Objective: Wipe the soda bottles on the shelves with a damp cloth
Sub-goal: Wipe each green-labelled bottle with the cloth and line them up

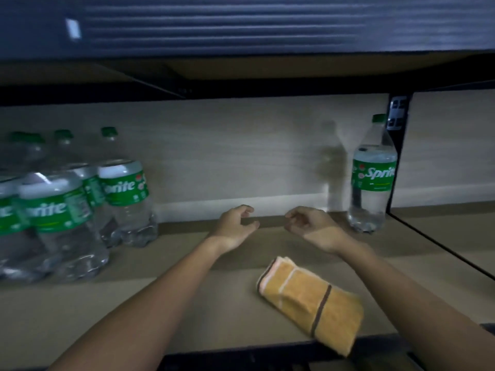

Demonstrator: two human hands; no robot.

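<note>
Fingers (245,210) loosely curled, cloth (310,301) unheld

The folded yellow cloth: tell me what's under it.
The folded yellow cloth lies flat on the wooden shelf, its near corner overhanging the front edge. Whether anything is beneath it cannot be seen. Neither hand touches it.

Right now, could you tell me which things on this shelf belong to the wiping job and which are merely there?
For the job:
- group of Sprite bottles, left
- lone Sprite bottle, right
- folded orange cloth, lying unheld at the front edge

Merely there:
- shelf board
- metal upright bracket
</note>
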